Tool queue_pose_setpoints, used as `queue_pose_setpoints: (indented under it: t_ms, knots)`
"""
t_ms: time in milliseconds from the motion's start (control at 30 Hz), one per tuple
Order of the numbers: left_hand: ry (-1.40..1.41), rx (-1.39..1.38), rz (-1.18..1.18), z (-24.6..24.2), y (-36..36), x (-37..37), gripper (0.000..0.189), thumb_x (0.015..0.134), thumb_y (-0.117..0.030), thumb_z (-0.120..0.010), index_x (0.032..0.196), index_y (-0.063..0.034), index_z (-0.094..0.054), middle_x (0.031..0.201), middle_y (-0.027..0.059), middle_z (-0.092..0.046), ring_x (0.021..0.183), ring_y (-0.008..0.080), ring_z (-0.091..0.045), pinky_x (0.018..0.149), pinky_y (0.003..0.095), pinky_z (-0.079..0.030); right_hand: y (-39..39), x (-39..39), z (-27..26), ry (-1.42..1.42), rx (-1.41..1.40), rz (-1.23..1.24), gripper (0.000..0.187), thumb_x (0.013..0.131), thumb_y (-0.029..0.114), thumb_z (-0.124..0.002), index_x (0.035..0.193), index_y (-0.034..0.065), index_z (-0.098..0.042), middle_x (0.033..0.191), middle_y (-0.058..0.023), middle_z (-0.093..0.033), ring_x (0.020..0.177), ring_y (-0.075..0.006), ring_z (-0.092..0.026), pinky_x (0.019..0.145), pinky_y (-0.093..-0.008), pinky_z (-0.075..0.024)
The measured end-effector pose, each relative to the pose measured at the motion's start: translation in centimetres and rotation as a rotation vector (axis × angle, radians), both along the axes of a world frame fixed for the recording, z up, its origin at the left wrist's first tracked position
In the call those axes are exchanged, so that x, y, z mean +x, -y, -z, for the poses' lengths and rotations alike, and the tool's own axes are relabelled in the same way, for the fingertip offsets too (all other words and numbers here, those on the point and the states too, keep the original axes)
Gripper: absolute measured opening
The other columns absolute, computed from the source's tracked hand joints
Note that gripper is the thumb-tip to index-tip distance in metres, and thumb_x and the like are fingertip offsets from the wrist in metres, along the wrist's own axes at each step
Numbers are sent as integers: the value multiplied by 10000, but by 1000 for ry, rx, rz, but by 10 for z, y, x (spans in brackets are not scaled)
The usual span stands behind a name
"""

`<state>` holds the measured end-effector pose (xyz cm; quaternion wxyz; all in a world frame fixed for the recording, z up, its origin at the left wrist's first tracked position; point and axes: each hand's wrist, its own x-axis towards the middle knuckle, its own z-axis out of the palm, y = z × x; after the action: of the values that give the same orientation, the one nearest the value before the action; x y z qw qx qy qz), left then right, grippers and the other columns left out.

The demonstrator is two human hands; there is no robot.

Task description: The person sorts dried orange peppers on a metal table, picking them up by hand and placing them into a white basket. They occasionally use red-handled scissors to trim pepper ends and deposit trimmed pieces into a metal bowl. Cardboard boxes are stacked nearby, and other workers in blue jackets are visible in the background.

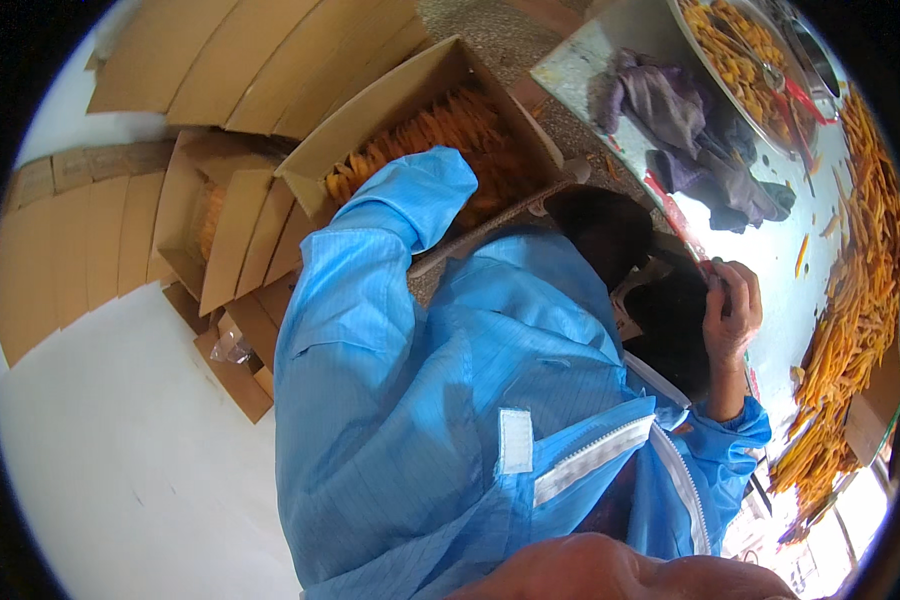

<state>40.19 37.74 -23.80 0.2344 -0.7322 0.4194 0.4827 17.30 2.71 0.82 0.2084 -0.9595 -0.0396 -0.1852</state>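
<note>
My left arm, in a blue sleeve, reaches over an open cardboard box. The sleeve's end hides my left hand. Rows of orange strips, which look like dried sweet potato, lie inside this box. At the right, my right hand is at the red-marked edge of a pale, shiny table. Its fingers are bent, and their tips meet the table's edge. Whether they pinch anything small there is not clear. A long heap of orange strips covers the table's far right side.
A crumpled grey-purple cloth or glove lies on the table beside a metal basin of orange pieces, where a red-handled tool rests. Flattened cardboard and a smaller box with strips stand at the left, by a white wall.
</note>
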Motion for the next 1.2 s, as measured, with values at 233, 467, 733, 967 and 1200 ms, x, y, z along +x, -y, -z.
queue_pose_setpoints:
  t_ms: [233,467,733,967,1200]
  knots:
    - [37,-47,122,31,31,-5,512,731,-59,-720,1231,-33,-610,1174,224,-646,1111,413,-608,936,472,-500,-1,4,-2,15,-49,2,256,768,-75,-658,1006,18,-657,959,-143,-654,842,-298,-653,743,-371,-528]
    - [42,-92,171,36,40,-9,479,740,-36,-694,1213,-28,-626,1195,224,-636,1134,415,-593,956,474,-491,-1,3,-3,1,-38,14,250,766,-72,-667,1000,17,-655,962,-139,-659,835,-294,-654,736,-366,-525]
    - [69,-324,159,12,12,6,445,749,-9,-664,1193,-22,-644,1218,223,-624,1160,416,-575,979,476,-480,-1,3,-4,24,-38,0,245,759,-72,-685,985,18,-657,947,-129,-663,823,-281,-654,724,-358,-523]
    - [487,-988,-359,-16,-74,6,410,788,36,-589,1190,-9,-657,1269,234,-599,1201,434,-541,1027,482,-461,0,3,-4,34,-32,-13,245,756,-81,-677,982,13,-660,945,-136,-661,820,-283,-652,721,-357,-521]
    - [313,-944,120,44,-67,-64,493,892,-144,-589,1379,-79,-542,1455,145,-498,1370,338,-446,1144,524,-356,-2,4,-3,29,-50,-7,238,759,-92,-661,979,-3,-652,941,-149,-659,820,-284,-652,722,-359,-525]
